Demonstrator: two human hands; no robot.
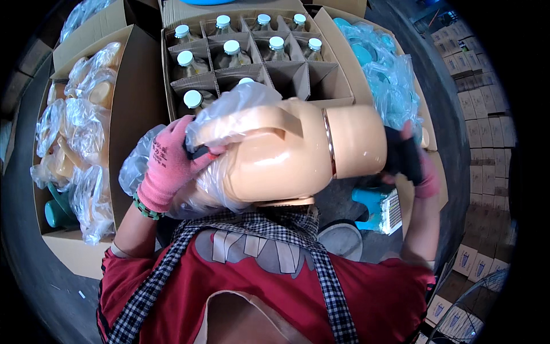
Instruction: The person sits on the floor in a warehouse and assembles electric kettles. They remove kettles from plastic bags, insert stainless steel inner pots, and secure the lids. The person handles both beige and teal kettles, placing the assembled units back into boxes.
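Observation:
A large peach-coloured plastic flask (286, 152) with a handle lies on its side in front of my chest. My left hand (169, 166), in a pink glove, grips the clear plastic bag (229, 109) that is partly pulled off the flask's body. My right hand (409, 160), in a pink and black glove, holds the flask's lid end at the right. The bag still bunches around the flask's base and under my left wrist.
Behind the flask stands a divided cardboard box (321, 86) with several capped glass liners (232, 51) and some free cells. A box of bagged flasks (80, 126) is at the left. Blue parts in plastic (384, 74) lie at the right; stacked cartons (487, 132) stand far right.

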